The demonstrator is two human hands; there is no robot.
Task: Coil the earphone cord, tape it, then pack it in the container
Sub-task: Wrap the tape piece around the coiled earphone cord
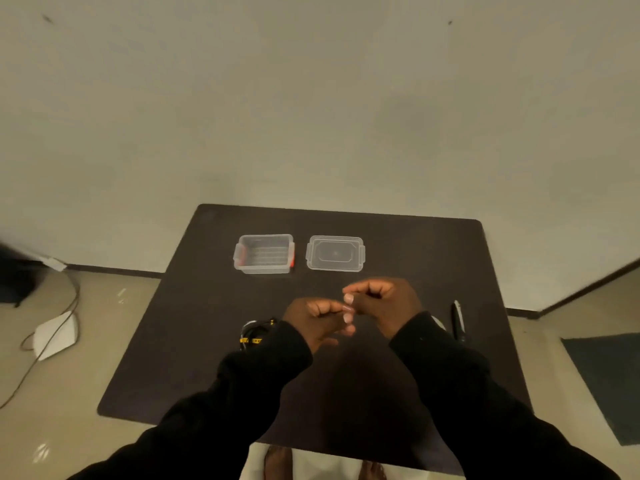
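Observation:
The coiled black earphone cord (254,332), with yellow-and-black markings, lies on the dark table (207,341) just left of my left wrist, touching neither hand. My left hand (317,318) and my right hand (379,301) meet above the table's middle. Their fingers are curled and the fingertips are pinched together. Whether something small sits between them is too fine to tell. Behind my hands at the left stands the clear container (264,253) with red latches, open. Its clear lid (335,253) lies flat to the right of it.
A slim black-and-white tool (458,320) lies near the table's right edge. A pale round object (438,322) peeks out from behind my right wrist. On the floor at the left are a white device (55,336) and cables, and at the right a dark mat (609,379).

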